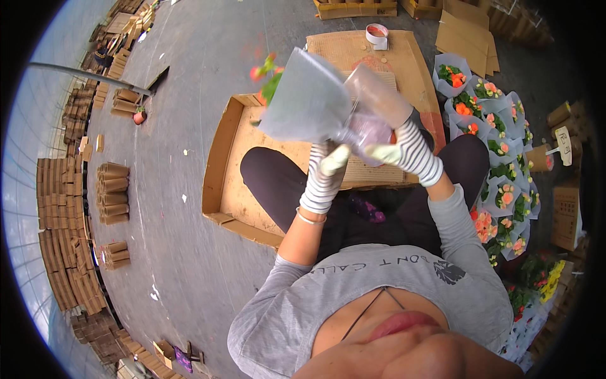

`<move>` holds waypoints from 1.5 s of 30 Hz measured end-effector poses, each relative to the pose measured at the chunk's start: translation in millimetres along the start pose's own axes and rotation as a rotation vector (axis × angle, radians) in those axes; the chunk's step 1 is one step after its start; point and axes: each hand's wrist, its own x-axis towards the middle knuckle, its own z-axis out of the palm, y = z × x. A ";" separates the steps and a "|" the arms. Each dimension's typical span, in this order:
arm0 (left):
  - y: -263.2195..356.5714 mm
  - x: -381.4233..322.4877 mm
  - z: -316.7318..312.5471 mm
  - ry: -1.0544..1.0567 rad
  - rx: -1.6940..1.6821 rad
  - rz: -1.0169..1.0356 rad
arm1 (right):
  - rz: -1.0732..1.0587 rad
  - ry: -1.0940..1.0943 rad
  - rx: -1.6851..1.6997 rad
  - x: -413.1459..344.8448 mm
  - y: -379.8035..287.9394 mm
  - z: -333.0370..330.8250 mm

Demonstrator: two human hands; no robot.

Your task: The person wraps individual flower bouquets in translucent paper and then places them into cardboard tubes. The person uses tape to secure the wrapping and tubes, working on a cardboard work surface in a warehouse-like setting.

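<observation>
Both hands wear striped gloves with pale fingertips. My left hand (pixel 326 170) and my right hand (pixel 402 154) are close together above a cardboard box. A potted flowering plant in a translucent wrapping sleeve (pixel 307 97) lies tilted between them, its blurred red-orange blooms (pixel 260 73) pointing to the upper left. Its pot end is wrapped in crinkled clear plastic (pixel 371 130), which the right fingers touch; the left hand is at the narrow lower part of the sleeve. Beside the right hand is a bundle of clear plastic sleeves (pixel 378 92). Motion blur hides the exact finger contact.
An open cardboard tray (pixel 220 166) lies under the knees. A tape roll (pixel 377 32) rests on the cardboard box (pixel 331 42). Wrapped flowering plants (pixel 504 196) stand along the right. Stacked cardboard (pixel 59 203) lines the far left, with cardboard bundles (pixel 113 192) on the floor.
</observation>
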 end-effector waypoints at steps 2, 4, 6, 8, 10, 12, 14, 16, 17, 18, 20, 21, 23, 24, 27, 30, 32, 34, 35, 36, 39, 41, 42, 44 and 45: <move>-1.9 -2.1 2.1 0.048 0.061 -0.119 | -0.039 -0.143 -0.225 4.7 -23.3 0.4; -1.8 -5.9 10.2 0.092 -0.084 -0.135 | -0.191 -0.176 -0.273 11.5 -36.3 -16.0; 2.6 -14.9 21.9 0.136 -0.020 -0.188 | -0.384 -0.109 -0.634 27.5 -34.1 -40.2; 9.1 -24.9 31.9 0.149 0.005 -0.338 | -0.062 0.096 -0.260 43.4 -22.7 -42.6; 14.0 -25.4 32.6 0.063 0.476 -0.032 | 0.251 0.192 0.065 49.4 -14.8 -26.9; 25.5 -9.0 11.4 0.036 0.999 0.171 | 0.281 -0.206 0.365 22.8 -23.5 17.2; 31.3 21.9 -19.8 -0.007 0.867 0.216 | 0.269 -0.603 0.656 -11.4 -45.1 43.2; 31.4 20.4 -43.3 0.109 0.128 -0.055 | 0.134 -0.515 0.297 -24.1 -58.4 29.3; 30.1 19.5 -51.9 0.146 0.319 -0.111 | 0.073 -0.364 0.004 -25.8 -60.6 17.9; 27.4 6.3 -55.0 0.000 0.821 0.015 | 0.004 -0.198 -0.274 -22.8 -60.1 -7.4; 9.7 -13.5 -49.2 0.093 0.615 -0.116 | 0.066 0.043 -0.255 -3.4 -40.3 -34.8; -0.2 -19.2 -44.4 0.133 0.569 -0.142 | 0.222 0.075 -0.093 0.6 -28.4 -39.0; -16.7 -24.1 -36.9 0.082 0.351 -0.110 | 0.437 -0.062 0.050 -3.1 -4.3 -31.1; -21.3 -19.2 -37.2 0.055 0.407 -0.082 | 0.427 -0.084 0.138 -8.9 5.9 -22.5; -32.6 -2.5 -37.0 -0.059 0.443 -0.149 | 0.267 0.130 0.455 -24.1 21.3 0.6; -40.5 3.2 -25.4 -0.001 0.167 -0.220 | 0.105 0.093 0.043 -26.9 11.7 10.2; -42.3 0.8 -10.6 0.033 0.365 -0.271 | -0.065 0.041 -0.179 -20.7 1.9 9.9; -44.0 -1.1 8.5 0.105 0.231 -0.146 | -0.217 0.161 -0.194 -16.0 -3.0 11.8; -41.8 -2.7 14.8 0.131 0.302 -0.199 | -0.017 0.290 -0.088 -16.9 -3.1 14.4; -40.0 -7.0 20.2 0.108 0.361 -0.221 | 0.127 0.409 0.006 -16.9 0.6 16.9; -46.2 -24.0 24.9 0.072 0.829 -0.470 | 0.252 0.750 0.134 -25.3 23.0 18.0; -62.1 -44.6 25.0 0.006 0.551 -0.245 | 0.355 0.561 0.095 -25.7 43.9 -1.0; -65.3 -51.1 15.5 -0.110 0.643 -0.418 | 0.389 0.643 0.366 -20.0 55.6 -11.5; -76.6 -68.7 5.7 -0.193 0.768 -0.360 | 0.292 0.742 0.800 -1.7 77.0 -47.0; -76.7 -77.9 -0.1 -0.413 1.190 -0.228 | 0.347 0.812 0.965 13.6 87.6 -75.9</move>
